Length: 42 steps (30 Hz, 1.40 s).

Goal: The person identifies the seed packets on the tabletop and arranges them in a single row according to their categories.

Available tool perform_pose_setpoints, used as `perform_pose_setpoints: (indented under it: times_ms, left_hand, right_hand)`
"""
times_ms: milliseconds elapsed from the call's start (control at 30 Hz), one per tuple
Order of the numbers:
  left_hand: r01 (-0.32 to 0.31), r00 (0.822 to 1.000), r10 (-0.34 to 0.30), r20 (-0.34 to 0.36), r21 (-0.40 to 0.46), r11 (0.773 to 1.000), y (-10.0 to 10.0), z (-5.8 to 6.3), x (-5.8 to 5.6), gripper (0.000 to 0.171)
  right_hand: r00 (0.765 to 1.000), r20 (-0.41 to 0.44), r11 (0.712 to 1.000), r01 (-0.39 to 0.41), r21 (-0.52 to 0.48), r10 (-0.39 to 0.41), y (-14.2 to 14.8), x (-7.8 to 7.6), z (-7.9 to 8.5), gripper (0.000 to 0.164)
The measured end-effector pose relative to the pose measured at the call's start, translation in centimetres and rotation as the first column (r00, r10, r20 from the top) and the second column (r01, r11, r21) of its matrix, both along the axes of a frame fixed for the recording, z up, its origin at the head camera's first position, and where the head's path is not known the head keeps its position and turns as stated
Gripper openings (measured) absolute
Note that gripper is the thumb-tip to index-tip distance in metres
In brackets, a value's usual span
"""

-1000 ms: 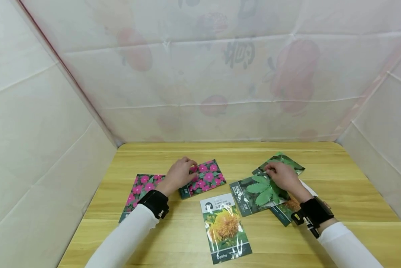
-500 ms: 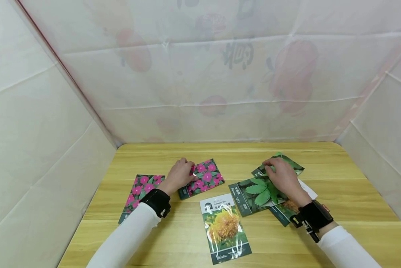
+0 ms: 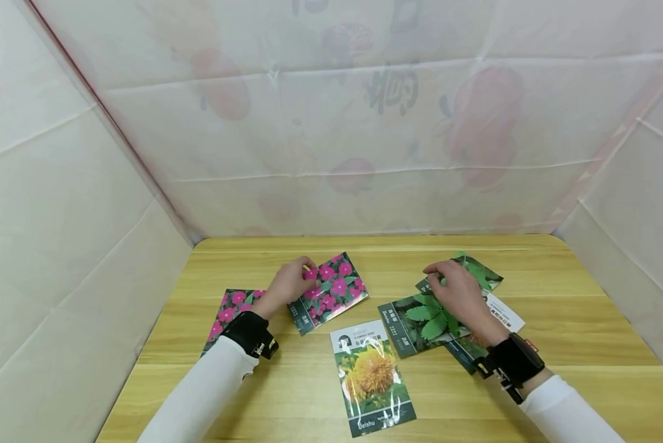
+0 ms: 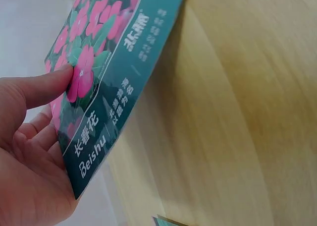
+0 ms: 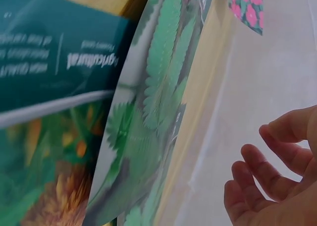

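Observation:
My left hand [image 3: 288, 282] pinches a seed packet printed with pink flowers [image 3: 333, 292]. In the left wrist view the thumb lies on the packet's picture side [image 4: 99, 62], other fingers behind it, and the packet slants above the wood. A second pink-flower packet [image 3: 228, 314] lies partly behind the left forearm. My right hand [image 3: 457, 294] hovers over a green-leaf packet [image 3: 417, 323]. Seen from the right wrist, its loosely bent fingers [image 5: 267, 174] hold nothing and stand apart from the green-leaf packet [image 5: 153, 97]. Another green-leaf packet [image 3: 485, 271] shows behind that hand.
A packet with a yellow flower [image 3: 372, 372] lies face up at the front middle of the wooden table [image 3: 298, 394]. Under the nearer green-leaf packet, an orange-flower packet [image 3: 464, 354] sticks out. Pale sheeting [image 3: 309, 203] walls in the back and both sides.
The left hand has taken up the pink-flower packet, which now tilts and has shifted slightly left. My right hand has drifted a little left above the green-leaf packets.

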<state>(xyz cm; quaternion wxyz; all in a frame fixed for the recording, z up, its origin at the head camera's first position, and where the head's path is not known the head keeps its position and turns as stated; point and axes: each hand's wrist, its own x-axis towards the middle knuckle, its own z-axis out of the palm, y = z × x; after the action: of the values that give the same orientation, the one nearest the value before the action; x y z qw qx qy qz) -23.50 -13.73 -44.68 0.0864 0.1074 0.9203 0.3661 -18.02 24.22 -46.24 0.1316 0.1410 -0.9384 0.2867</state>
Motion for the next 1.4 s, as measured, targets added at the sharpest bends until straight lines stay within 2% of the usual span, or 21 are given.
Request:
perform_pose_setpoints:
  times_ms: [100, 233, 367, 467, 567, 733, 833, 967, 1033, 1167, 1200, 1233, 1333, 1400]
  left_hand:
    - [-0.025, 0.999, 0.024, 0.026, 0.049, 0.998, -0.2, 0.6, 0.1, 0.028]
    - [-0.053, 0.998, 0.049, 0.043, 0.087, 0.995, -0.2, 1.1, 0.1, 0.029]
    - [-0.080, 0.996, 0.073, 0.059, 0.137, 0.987, 0.0, 1.3, 0.2, 0.029]
    - [-0.106, 0.994, 0.096, 0.061, 0.192, 0.976, 0.3, 1.4, 0.3, 0.029]
    - [-0.137, 0.990, 0.125, 0.062, 0.270, 0.953, 0.6, 1.5, 0.5, 0.028]
    - [-0.193, 0.981, 0.175, 0.081, 0.374, 0.907, 1.5, 1.9, 0.9, 0.028]
    - [-0.219, 0.975, 0.188, 0.115, 0.417, 0.882, 2.0, 2.2, 1.2, 0.028]
    - [-0.235, 0.970, 0.175, 0.170, 0.467, 0.853, 2.5, 2.6, 1.7, 0.027]
    - [-0.241, 0.967, 0.164, 0.196, 0.483, 0.842, 2.7, 2.7, 1.9, 0.027]
    - [-0.260, 0.958, 0.152, 0.242, 0.515, 0.817, 3.0, 2.6, 2.2, 0.027]
    - [-0.267, 0.955, 0.152, 0.253, 0.521, 0.811, 3.0, 2.6, 2.3, 0.027]
    - [-0.272, 0.953, 0.150, 0.261, 0.528, 0.804, 3.1, 2.6, 2.4, 0.026]
    - [-0.279, 0.950, 0.146, 0.274, 0.542, 0.793, 3.3, 2.5, 2.6, 0.025]
    - [-0.280, 0.950, 0.144, 0.278, 0.548, 0.788, 3.3, 2.5, 2.8, 0.026]
  right_hand:
    - [1.000, -0.001, 1.000, -0.010, -0.012, 0.010, -0.3, 0.1, 0.0, 0.029]
    - [0.998, 0.068, 0.999, 0.004, -0.043, -0.001, -1.7, 0.8, 2.0, 0.028]
    - [0.996, 0.088, 0.999, 0.013, -0.044, -0.009, -2.6, 0.9, 2.4, 0.029]
    - [0.997, 0.082, 0.995, -0.004, -0.098, 0.012, -3.3, 0.9, 2.5, 0.032]
    - [0.994, 0.090, 0.985, -0.039, -0.170, 0.055, -3.9, 0.7, 2.1, 0.038]
    - [0.990, 0.096, 0.968, -0.075, -0.241, 0.101, -4.4, 0.3, 0.6, 0.046]
    - [0.989, 0.090, 0.964, -0.094, -0.248, 0.120, -4.3, -0.9, -1.7, 0.046]
    - [0.986, 0.113, 0.970, -0.091, -0.225, 0.119, -4.1, -2.9, -5.4, 0.044]
    - [0.982, 0.140, 0.965, -0.087, -0.247, 0.125, -4.3, -3.5, -6.5, 0.043]
    - [0.973, 0.178, 0.938, -0.081, -0.336, 0.148, -5.5, -4.0, -7.4, 0.039]
    - [0.972, 0.180, 0.930, -0.078, -0.359, 0.151, -5.9, -3.9, -7.1, 0.039]
    - [0.969, 0.169, 0.914, -0.099, -0.394, 0.178, -6.5, -3.3, -5.8, 0.038]
    - [0.966, 0.152, 0.876, -0.114, -0.469, 0.207, -7.9, -2.2, -3.7, 0.037]
    - [0.962, 0.153, 0.842, -0.114, -0.527, 0.226, -8.8, -1.0, -1.2, 0.038]
